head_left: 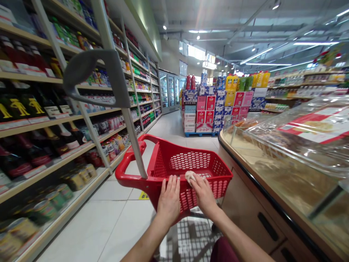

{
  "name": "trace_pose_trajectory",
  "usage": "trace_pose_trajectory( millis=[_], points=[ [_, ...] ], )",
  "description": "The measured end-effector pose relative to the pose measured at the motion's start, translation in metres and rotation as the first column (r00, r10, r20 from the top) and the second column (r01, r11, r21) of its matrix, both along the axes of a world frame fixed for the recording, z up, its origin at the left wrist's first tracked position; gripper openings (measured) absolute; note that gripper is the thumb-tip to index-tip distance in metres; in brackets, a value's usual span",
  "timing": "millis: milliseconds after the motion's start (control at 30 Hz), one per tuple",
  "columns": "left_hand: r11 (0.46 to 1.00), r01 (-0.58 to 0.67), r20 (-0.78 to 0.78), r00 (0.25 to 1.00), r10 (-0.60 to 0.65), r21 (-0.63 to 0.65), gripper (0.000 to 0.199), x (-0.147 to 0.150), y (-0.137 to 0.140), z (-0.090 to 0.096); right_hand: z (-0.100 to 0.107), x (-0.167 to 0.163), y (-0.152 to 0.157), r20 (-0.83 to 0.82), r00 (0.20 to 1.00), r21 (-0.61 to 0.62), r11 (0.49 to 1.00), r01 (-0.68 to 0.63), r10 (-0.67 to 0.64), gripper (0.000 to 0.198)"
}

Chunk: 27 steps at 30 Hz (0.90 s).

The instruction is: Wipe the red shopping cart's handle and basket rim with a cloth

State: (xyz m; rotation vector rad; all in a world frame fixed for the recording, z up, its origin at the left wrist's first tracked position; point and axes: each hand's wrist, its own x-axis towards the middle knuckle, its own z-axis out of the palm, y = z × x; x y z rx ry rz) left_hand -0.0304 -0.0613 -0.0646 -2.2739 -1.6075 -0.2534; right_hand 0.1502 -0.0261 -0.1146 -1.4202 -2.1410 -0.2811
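A red plastic shopping basket point(157, 185) with a perforated wall rides on a cart frame right in front of me. My left hand point(169, 198) lies on its near rim, fingers stretched out flat over the edge. To the right, my right hand point(203, 191) presses a crumpled white cloth point(189, 177) against the same rim, with the fingers closed over it. The cloth's underside is hidden. At the basket's left rises a metal pole with a grey handle point(122, 82) on top.
Shelves of bottles and cans point(68, 123) line the left side. Close on the right stands a glass-edged counter point(253, 163) bearing clear plastic food packs point(305, 134). Stacked drink cartons point(204, 109) stand ahead on a blue pallet. A tiled floor point(109, 214) runs between, with glass-door fridges point(169, 91) beyond.
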Motion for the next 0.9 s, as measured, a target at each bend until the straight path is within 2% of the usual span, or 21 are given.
trace_pose_trajectory(
  millis=[67,133,167,233,300,367,433,500,533,600,667,733,800,900],
  points=[
    [1.000,-0.006,0.009,1.000,0.006,-0.015,0.056,-0.003,0.000,0.004,0.002,0.017,0.006,-0.023,0.988,-0.057,0.987,0.149,-0.151,0.053],
    [1.000,-0.028,0.013,1.000,0.028,-0.009,0.058,-0.006,0.000,0.006,0.003,0.032,0.012,-0.057,0.944,-0.111,0.942,0.318,-0.325,0.051],
    [0.999,-0.038,0.013,0.999,0.038,-0.004,0.058,-0.008,0.000,0.006,0.004,0.033,0.013,-0.066,0.931,-0.117,0.929,0.351,-0.359,0.050],
    [0.999,-0.039,0.009,0.999,0.039,-0.006,0.058,-0.009,0.001,0.006,0.004,0.024,0.012,-0.055,0.959,-0.072,0.959,0.274,-0.278,0.051],
    [0.999,-0.038,0.007,0.999,0.038,-0.012,0.058,-0.010,0.001,0.005,0.005,0.006,0.008,-0.011,0.996,-0.001,0.996,0.093,-0.093,0.054],
    [1.000,-0.028,-0.003,1.000,0.028,-0.009,0.059,-0.011,0.001,0.004,0.005,-0.004,0.006,0.019,1.000,0.018,1.000,0.006,-0.006,0.055],
    [1.000,-0.013,-0.019,1.000,0.013,-0.005,0.060,-0.010,0.001,0.003,0.006,-0.001,0.009,-0.004,0.994,-0.022,0.994,0.106,-0.106,0.053],
    [1.000,-0.012,-0.027,1.000,0.012,-0.009,0.060,-0.008,0.001,0.004,0.008,0.005,0.013,-0.047,0.962,-0.077,0.961,0.265,-0.269,0.050],
    [1.000,-0.017,-0.028,0.999,0.016,-0.014,0.060,-0.007,0.001,0.004,0.009,0.006,0.014,-0.063,0.949,-0.089,0.949,0.302,-0.308,0.050],
    [0.999,-0.030,-0.029,0.999,0.029,-0.028,0.060,-0.004,0.001,0.006,0.012,-0.003,0.011,-0.069,0.967,-0.062,0.969,0.240,-0.244,0.052],
    [0.999,-0.035,-0.029,0.999,0.034,-0.037,0.060,-0.002,0.001,0.008,0.013,-0.017,0.006,-0.034,0.997,-0.001,0.998,0.063,-0.063,0.058],
    [0.999,-0.026,-0.028,0.999,0.024,-0.043,0.059,-0.001,0.002,0.008,0.013,-0.023,0.004,-0.004,0.999,0.032,0.998,-0.048,0.049,0.062],
    [0.999,-0.002,-0.029,1.000,0.001,-0.042,0.059,-0.002,0.002,0.007,0.011,-0.014,0.006,-0.026,1.000,0.017,1.000,-0.002,0.003,0.062],
    [1.000,0.020,-0.030,0.999,-0.020,-0.020,0.059,-0.002,0.002,0.004,0.007,0.006,0.015,-0.123,0.972,-0.044,0.979,0.197,-0.201,0.053]
  ],
)
